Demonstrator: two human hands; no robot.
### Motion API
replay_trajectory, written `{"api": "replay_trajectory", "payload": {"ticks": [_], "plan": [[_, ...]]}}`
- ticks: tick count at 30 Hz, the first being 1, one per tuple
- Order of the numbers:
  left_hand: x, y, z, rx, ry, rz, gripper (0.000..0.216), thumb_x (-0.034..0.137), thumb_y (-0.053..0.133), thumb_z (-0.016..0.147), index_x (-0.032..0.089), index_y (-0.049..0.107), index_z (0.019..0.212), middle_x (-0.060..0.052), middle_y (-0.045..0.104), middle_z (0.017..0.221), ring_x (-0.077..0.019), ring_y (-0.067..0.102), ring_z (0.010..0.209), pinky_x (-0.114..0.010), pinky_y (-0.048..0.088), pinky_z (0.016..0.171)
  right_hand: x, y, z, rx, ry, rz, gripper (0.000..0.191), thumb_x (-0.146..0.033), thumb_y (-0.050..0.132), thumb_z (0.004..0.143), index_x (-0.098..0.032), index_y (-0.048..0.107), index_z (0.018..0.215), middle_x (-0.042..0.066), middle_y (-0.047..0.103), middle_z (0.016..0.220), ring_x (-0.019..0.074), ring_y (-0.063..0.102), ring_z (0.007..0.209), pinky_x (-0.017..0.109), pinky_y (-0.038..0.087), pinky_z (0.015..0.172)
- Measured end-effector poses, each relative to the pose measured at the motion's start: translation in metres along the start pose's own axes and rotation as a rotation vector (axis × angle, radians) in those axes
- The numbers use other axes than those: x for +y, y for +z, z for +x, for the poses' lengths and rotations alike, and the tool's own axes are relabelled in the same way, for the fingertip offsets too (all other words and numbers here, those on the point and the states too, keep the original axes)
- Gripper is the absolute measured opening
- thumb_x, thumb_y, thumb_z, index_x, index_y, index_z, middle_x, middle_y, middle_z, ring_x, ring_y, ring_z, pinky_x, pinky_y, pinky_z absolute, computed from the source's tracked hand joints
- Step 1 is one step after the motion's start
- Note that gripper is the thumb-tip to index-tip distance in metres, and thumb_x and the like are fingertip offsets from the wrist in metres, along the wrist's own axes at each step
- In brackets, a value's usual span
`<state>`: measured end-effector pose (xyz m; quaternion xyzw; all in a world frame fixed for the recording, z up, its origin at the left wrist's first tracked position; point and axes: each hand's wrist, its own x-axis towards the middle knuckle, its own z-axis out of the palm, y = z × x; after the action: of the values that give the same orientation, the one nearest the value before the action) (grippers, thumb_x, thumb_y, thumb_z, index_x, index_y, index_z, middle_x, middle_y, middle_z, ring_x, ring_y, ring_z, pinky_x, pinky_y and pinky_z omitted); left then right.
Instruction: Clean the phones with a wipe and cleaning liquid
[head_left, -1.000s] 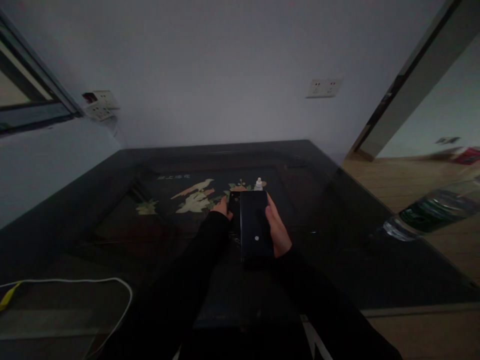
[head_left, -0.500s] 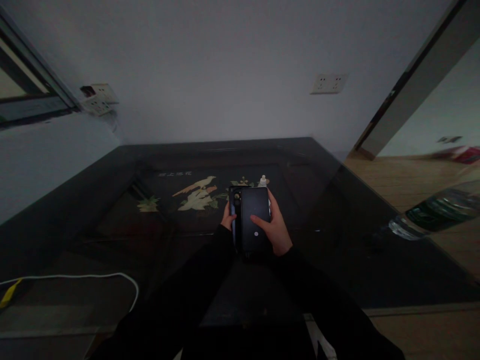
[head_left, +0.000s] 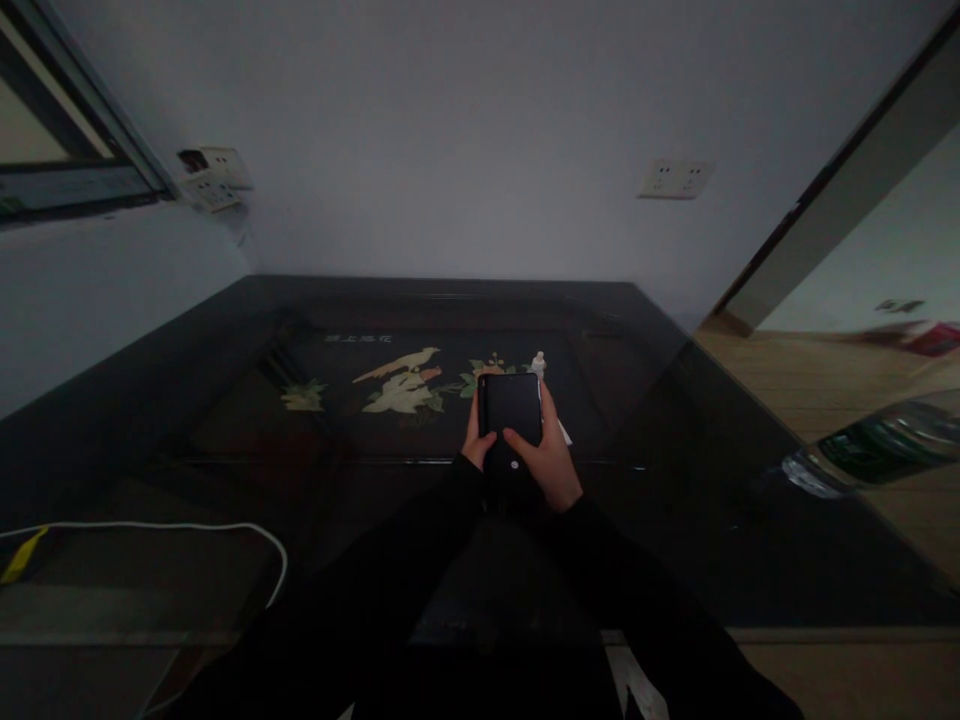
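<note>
Over the dark table, both my hands hold a black phone (head_left: 513, 405) with its screen side toward me, a small round pale mark low on its face. My left hand (head_left: 477, 442) is closed around the left edge, thumb lying at the front. On the opposite edge, my right hand (head_left: 553, 462) grips with its thumb across the face. A dark rim shows along the phone's left side; whether it belongs to a case or a second phone, I cannot tell. Just beyond the phone's top right corner stands a small white bottle (head_left: 538, 363), its lower part hidden.
Bird and flower pictures decorate the dark tabletop (head_left: 637, 550). A clear bottle with a green label (head_left: 885, 445) is at the right. A white cable (head_left: 187, 525) curves across the left front. Wall sockets (head_left: 675, 179) are on the wall behind.
The dark piece with camera openings, which stuck out left of the phone, is now mostly hidden behind it. My left hand has moved right, closer to my right hand.
</note>
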<state>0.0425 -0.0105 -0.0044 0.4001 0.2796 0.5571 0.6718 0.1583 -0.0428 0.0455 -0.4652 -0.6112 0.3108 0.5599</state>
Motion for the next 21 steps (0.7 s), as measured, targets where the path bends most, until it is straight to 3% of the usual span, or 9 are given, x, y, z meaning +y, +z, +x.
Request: {"api": "replay_trajectory", "payload": {"ticks": [6, 10, 16, 21], "plan": [[-0.004, -0.001, 0.002, 0.055, 0.054, 0.035, 0.121, 0.038, 0.075, 0.047, 0.016, 0.003, 0.142, -0.012, 0.039, 0.138, -0.0280, 0.041, 0.123, -0.034, 0.035, 0.101, -0.003, 0.006, 0.000, 0.067, -0.074, -0.288, 0.074, -0.022, 0.056, 0.073, -0.020, 0.021, 0.138, 0.011, 0.036, 0.133, 0.0246, 0.031, 0.125, 0.045, 0.024, 0.105], [0.001, 0.009, -0.009, 0.099, 0.017, 0.009, 0.117, 0.041, 0.075, 0.051, 0.015, 0.006, 0.142, -0.014, 0.047, 0.131, -0.0279, 0.048, 0.117, -0.035, 0.038, 0.099, -0.001, 0.007, 0.000, 0.063, -0.077, -0.340, 0.073, -0.024, 0.055, 0.074, -0.022, 0.021, 0.138, 0.011, 0.034, 0.135, 0.0259, 0.029, 0.126, 0.048, 0.024, 0.104], [0.010, 0.029, -0.029, 0.206, 0.087, 0.014, 0.091, 0.045, 0.067, 0.065, 0.015, 0.023, 0.138, -0.011, 0.050, 0.129, -0.0214, 0.050, 0.115, -0.028, 0.037, 0.099, -0.002, 0.011, 0.000, 0.002, -0.020, -0.172, 0.078, -0.029, 0.052, 0.078, -0.023, 0.008, 0.141, 0.008, 0.023, 0.144, 0.0235, 0.020, 0.132, 0.046, 0.018, 0.108], [0.017, 0.018, -0.023, 0.226, 0.006, 0.061, 0.090, 0.046, 0.071, 0.060, 0.016, 0.030, 0.135, -0.012, 0.058, 0.119, -0.0235, 0.058, 0.103, -0.033, 0.045, 0.089, -0.006, 0.003, 0.006, -0.125, 0.216, 0.234, 0.072, -0.040, 0.047, 0.083, -0.031, 0.005, 0.140, 0.005, 0.030, 0.142, 0.0199, 0.034, 0.127, 0.043, 0.030, 0.104]]}}
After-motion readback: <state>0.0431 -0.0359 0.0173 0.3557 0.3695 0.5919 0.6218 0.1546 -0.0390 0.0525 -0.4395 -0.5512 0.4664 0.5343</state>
